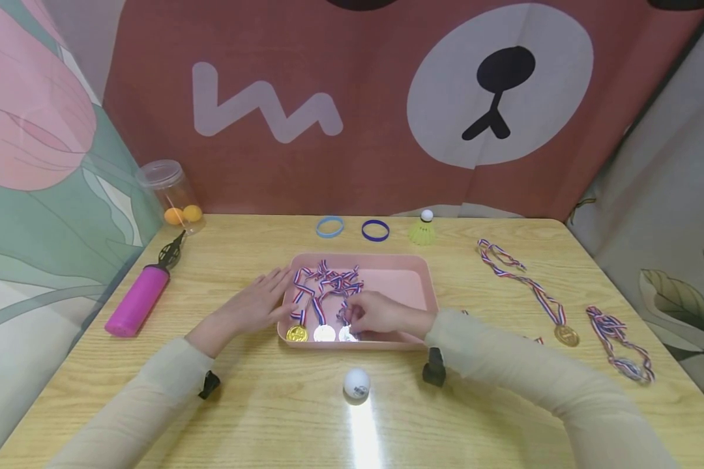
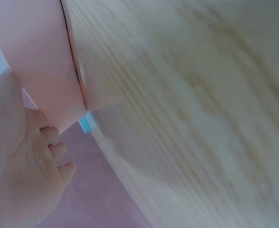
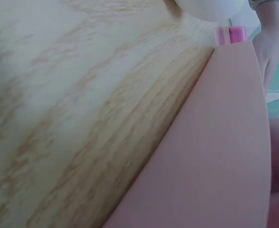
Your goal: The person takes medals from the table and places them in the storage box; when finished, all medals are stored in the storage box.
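Note:
A pink tray (image 1: 360,346) holds several medals on striped red, white and blue ribbons (image 1: 319,311). Along its front wall lie a gold medal (image 1: 297,334), a silver medal (image 1: 324,333) and another silver medal (image 1: 346,335). My right hand (image 1: 382,314) reaches over the front wall and pinches the ribbon just above that second silver one. At the tray's left end is my left hand (image 1: 255,303), fingers extended and thumb over the rim. In the left wrist view its fingers (image 2: 57,151) sit beside the tray's outer wall (image 2: 39,52).
A white ball (image 1: 356,383) sits in front of the tray. Behind it are two wristbands (image 1: 375,230) and a yellow shuttlecock (image 1: 422,231). A magenta pump (image 1: 139,299) and a clear jar (image 1: 165,185) with orange balls stand left; more medals (image 1: 566,335) lie right.

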A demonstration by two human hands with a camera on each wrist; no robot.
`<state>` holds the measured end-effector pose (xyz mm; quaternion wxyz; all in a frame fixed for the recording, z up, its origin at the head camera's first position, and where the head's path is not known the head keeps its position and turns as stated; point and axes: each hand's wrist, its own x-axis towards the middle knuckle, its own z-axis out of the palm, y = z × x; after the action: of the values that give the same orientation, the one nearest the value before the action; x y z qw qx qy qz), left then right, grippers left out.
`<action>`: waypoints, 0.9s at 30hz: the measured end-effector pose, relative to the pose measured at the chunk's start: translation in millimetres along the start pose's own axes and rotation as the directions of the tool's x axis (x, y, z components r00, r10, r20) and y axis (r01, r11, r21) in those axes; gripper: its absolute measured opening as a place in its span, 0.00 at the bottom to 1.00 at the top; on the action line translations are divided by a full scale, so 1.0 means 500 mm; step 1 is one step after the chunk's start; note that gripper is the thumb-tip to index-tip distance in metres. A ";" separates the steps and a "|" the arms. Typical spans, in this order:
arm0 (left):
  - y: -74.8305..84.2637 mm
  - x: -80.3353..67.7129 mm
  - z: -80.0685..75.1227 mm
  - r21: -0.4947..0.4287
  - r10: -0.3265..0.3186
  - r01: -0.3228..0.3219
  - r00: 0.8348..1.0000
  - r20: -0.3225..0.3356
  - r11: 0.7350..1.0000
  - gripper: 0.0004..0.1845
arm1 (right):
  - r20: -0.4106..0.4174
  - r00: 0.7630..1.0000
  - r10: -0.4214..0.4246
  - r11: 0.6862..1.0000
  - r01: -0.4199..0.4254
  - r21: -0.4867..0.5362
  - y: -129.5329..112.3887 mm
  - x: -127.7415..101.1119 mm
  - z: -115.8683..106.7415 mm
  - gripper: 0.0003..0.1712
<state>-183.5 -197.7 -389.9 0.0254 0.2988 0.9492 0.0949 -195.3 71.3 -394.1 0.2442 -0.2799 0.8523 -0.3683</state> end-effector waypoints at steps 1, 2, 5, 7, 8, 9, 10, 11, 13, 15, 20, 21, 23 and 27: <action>0.000 0.000 0.000 0.002 0.000 0.000 1.000 0.001 1.000 0.37 | 0.004 1.000 0.014 1.000 -0.014 0.011 -0.001 -0.001 -0.001 0.09; 0.000 0.000 0.000 0.004 0.001 -0.001 1.000 0.001 1.000 0.37 | 0.005 1.000 0.024 1.000 -0.024 0.012 -0.001 -0.002 -0.002 0.09; 0.002 0.000 -0.002 0.004 0.000 0.000 1.000 0.003 1.000 0.37 | 0.014 0.999 0.037 0.999 -0.037 0.004 0.001 -0.004 -0.009 0.09; 0.004 -0.001 -0.004 0.000 -0.003 0.003 1.000 0.005 1.000 0.37 | 0.018 1.000 0.018 1.000 -0.018 -0.018 0.004 -0.007 -0.016 0.08; 0.004 -0.001 -0.004 -0.003 -0.004 0.004 1.000 0.006 1.000 0.37 | 0.021 1.000 0.008 0.999 -0.008 -0.033 0.005 -0.011 -0.020 0.08; 0.005 -0.002 -0.005 -0.006 -0.005 0.006 1.000 0.007 1.000 0.37 | 0.023 1.000 -0.001 0.999 0.002 -0.040 0.005 -0.014 -0.025 0.08; 0.006 -0.002 -0.006 -0.008 -0.006 0.006 1.000 0.008 1.000 0.37 | 0.021 1.000 -0.016 0.998 0.017 -0.054 0.006 -0.018 -0.030 0.08; 0.006 -0.002 -0.007 -0.010 -0.008 0.008 1.000 0.009 1.000 0.37 | 0.021 0.999 -0.026 0.997 0.028 -0.066 0.006 -0.023 -0.036 0.09; 0.007 -0.002 -0.007 -0.008 -0.010 0.010 1.000 0.013 1.000 0.37 | 0.014 0.999 -0.039 0.996 0.040 -0.081 0.002 -0.035 -0.049 0.09; 0.006 -0.002 -0.006 -0.004 -0.009 0.009 1.000 0.013 1.000 0.37 | -0.004 0.998 -0.069 0.993 0.068 -0.092 0.001 -0.048 -0.063 0.10; 0.005 -0.003 -0.005 0.002 -0.002 0.002 1.000 0.004 1.000 0.37 | -0.074 0.994 -0.079 0.996 0.077 -0.040 -0.012 -0.091 -0.107 0.11; 0.005 -0.003 -0.005 -0.001 -0.002 0.002 1.000 0.004 1.000 0.37 | -0.088 0.994 -0.067 0.998 0.066 -0.013 -0.014 -0.101 -0.117 0.11; 0.005 -0.003 -0.004 -0.002 -0.002 0.002 1.000 0.003 1.000 0.37 | -0.116 0.992 -0.049 0.998 0.053 0.028 -0.016 -0.124 -0.138 0.12; 0.006 -0.002 -0.004 -0.005 -0.004 0.004 1.000 0.003 1.000 0.37 | -0.191 0.980 -0.050 0.998 0.058 0.034 0.000 -0.173 -0.182 0.12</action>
<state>-181.1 -196.5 -387.5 0.0277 0.2972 0.9495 0.0969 -189.5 172.9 -320.5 0.1573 -0.2618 0.8562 -0.4167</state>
